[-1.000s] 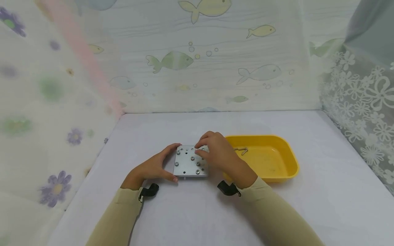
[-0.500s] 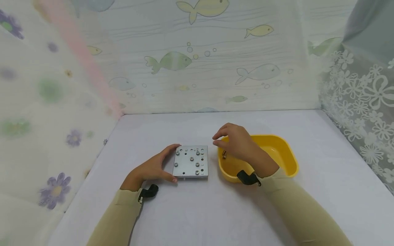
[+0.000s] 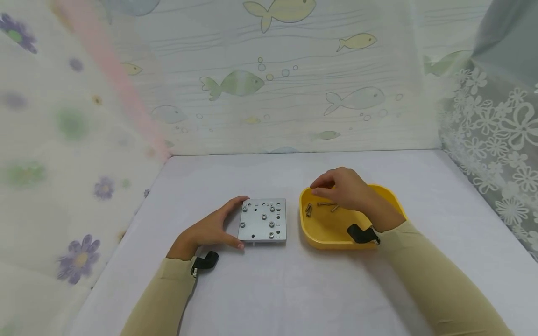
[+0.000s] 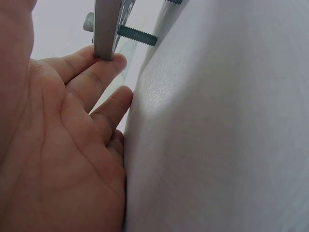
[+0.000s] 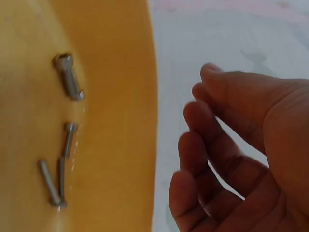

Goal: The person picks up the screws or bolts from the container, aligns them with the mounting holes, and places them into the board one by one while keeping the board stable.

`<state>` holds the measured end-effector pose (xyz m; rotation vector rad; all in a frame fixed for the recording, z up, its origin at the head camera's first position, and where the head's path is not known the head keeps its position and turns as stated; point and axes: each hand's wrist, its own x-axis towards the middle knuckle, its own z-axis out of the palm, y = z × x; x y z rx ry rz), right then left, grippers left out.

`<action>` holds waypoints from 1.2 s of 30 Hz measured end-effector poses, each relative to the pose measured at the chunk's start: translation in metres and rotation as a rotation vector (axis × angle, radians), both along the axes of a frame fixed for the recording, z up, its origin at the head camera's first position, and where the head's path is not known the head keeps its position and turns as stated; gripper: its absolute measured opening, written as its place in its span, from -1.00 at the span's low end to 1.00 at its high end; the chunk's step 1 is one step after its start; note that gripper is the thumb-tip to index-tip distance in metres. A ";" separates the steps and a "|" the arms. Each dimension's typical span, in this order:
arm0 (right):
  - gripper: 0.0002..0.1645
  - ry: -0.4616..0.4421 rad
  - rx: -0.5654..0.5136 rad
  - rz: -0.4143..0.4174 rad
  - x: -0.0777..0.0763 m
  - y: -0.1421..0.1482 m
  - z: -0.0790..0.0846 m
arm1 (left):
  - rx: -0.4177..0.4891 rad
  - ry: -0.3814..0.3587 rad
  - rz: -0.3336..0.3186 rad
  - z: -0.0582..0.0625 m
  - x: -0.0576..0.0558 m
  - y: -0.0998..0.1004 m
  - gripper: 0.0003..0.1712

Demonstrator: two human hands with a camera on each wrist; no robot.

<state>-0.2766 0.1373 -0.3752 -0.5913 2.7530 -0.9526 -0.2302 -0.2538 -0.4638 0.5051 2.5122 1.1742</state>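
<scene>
Wht tbl (image 3: pixel 252 289) holds metal plate (image 3: pixel 257 227) + ylw tray (image 3: pixel 336 245).

Left hand (image 3: pixel 208 228) in a wide C, right hand (image 3: pixel 346 189) loosely curled.
Left of centre in the head view, the left thumb (image 3: pixel 232 241) sits below and the index finger (image 3: pixel 235 202) above, while the left forearm (image 3: pixel 161 296) slants up from the bottom edge. Right of centre, the right fingers (image 3: pixel 325 179) point leftward, slightly bent; the right forearm (image 3: pixel 437 277) enters from the lower right.
</scene>
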 end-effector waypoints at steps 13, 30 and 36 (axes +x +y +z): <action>-0.71 -0.145 0.048 0.099 -0.012 0.023 -0.016 | 0.003 0.001 -0.002 -0.002 -0.002 -0.001 0.56; -0.65 -0.203 0.200 0.063 -0.018 0.043 -0.028 | 0.020 0.006 -0.014 -0.003 -0.001 0.000 0.56; -0.71 -0.235 0.201 0.034 -0.020 0.050 -0.032 | 0.017 0.010 -0.014 -0.004 -0.002 -0.001 0.57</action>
